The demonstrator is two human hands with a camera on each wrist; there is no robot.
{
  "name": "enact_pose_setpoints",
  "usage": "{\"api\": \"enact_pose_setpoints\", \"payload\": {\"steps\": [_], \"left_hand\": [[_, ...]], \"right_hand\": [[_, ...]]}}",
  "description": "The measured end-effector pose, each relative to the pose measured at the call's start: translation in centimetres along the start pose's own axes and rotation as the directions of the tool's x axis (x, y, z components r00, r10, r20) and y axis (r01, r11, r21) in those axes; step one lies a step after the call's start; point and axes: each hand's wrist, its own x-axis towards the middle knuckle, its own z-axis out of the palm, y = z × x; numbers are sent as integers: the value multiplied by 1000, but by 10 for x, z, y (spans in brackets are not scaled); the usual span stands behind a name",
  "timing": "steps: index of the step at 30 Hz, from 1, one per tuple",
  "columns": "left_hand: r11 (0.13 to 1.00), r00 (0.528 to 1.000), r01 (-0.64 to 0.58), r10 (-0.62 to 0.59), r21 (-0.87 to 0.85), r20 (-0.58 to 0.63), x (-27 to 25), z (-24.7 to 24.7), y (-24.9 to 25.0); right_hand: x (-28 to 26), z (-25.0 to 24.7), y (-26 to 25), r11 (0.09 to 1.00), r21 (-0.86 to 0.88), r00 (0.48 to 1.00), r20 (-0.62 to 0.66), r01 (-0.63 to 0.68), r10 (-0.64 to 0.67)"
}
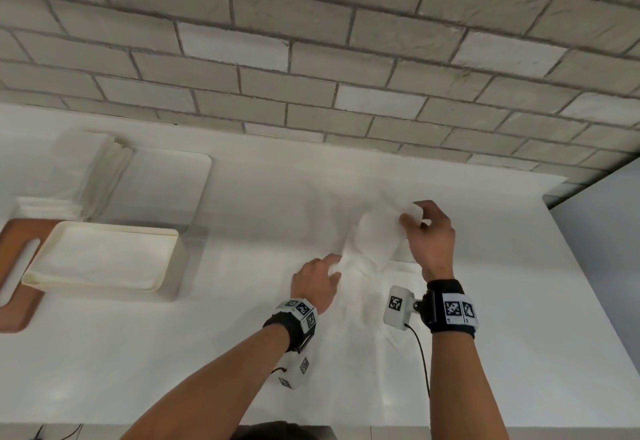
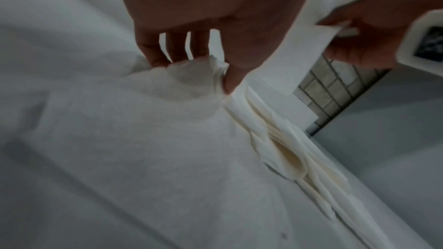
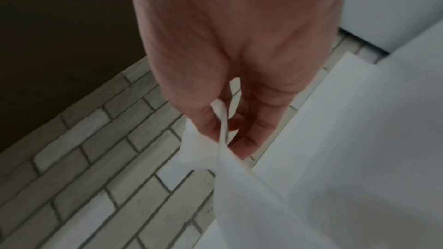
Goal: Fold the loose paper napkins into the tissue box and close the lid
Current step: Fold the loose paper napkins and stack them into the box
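A loose white paper napkin (image 1: 375, 242) is lifted off the white counter between my hands. My right hand (image 1: 414, 216) pinches its far corner and holds it raised; the right wrist view shows the corner (image 3: 221, 118) squeezed between thumb and fingers (image 3: 242, 145). My left hand (image 1: 334, 266) pinches a bunched part of a napkin (image 2: 194, 75) low on the counter. More loose napkins (image 2: 290, 158) lie layered under it. The cream tissue box (image 1: 173, 259) stands open at the left with napkins inside. Its wooden lid (image 1: 17, 266) lies partly under the box.
A stack of folded napkins (image 1: 83, 176) sits behind the box, beside a flat white board (image 1: 166, 179). The brick wall (image 1: 311, 58) runs along the back of the counter. The counter's right edge (image 1: 588, 283) drops off past my right hand.
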Motion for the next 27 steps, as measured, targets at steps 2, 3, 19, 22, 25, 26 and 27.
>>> {"api": "enact_pose_setpoints", "payload": {"steps": [2, 3, 19, 22, 25, 26, 27], "left_hand": [[999, 1000, 0, -1, -32, -27, 3, -3, -1], [999, 999, 1, -3, -46, -41, 5, -3, -2], [878, 931, -82, -101, -471, -350, -29, -202, -53], [924, 880, -108, -83, -367, -468, -62, -282, -98], [965, 807, -83, -83, -250, -585, -92, -359, -143], [978, 786, -67, -70, -197, -614, -101, -382, -156], [988, 770, -54, -50, -143, -636, -109, -403, -168]], "right_hand": [[-12, -3, 9, 994, 83, 994, -82, -66, 73], [-19, -4, 13, 989, 102, 988, -105, -103, 114], [-123, 63, -90, 959, -128, 961, 154, 251, -231], [-162, 121, -135, 969, -18, 903, 369, 245, -221], [-198, 172, -186, 963, 203, 820, 510, 176, -258], [-208, 186, -204, 946, 295, 803, 526, 136, -280], [-217, 198, -221, 918, 382, 793, 525, 104, -308]]}}
